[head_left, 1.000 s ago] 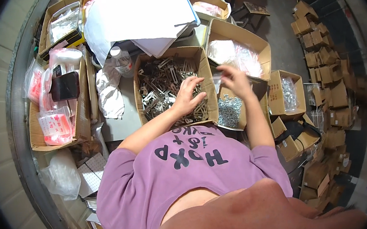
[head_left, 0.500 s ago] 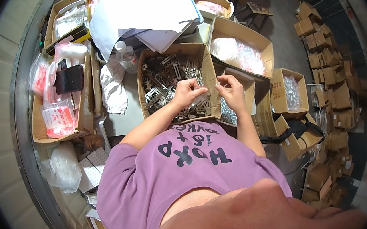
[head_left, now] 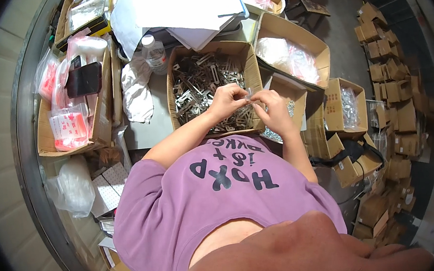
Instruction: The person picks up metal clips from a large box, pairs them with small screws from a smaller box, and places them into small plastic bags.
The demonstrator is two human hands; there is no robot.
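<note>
My left hand [head_left: 228,102] is closed in a pinch above an open carton [head_left: 178,119] filled with flat, slotted metal pieces [head_left: 193,82]. Its fingertips meet those of my right hand [head_left: 276,112] over the carton's right edge. Between the two pinches shows a small, shiny, pale piece [head_left: 249,95], too small to name and partly covered by the fingers. Under my right hand, a smaller open box [head_left: 298,107] holds many tiny silvery parts [head_left: 271,135].
A water bottle [head_left: 154,55] and a white cloth [head_left: 137,91] lie left of the carton. Papers [head_left: 187,3] cover the far side. A phone [head_left: 84,79] rests on a box of plastic bags at left. Cartons of bagged parts [head_left: 293,56] stand at right.
My hands, apart half a second ago, have come together at the fingertips, with a small shiny piece now visible between them. The whole view has shifted slightly.
</note>
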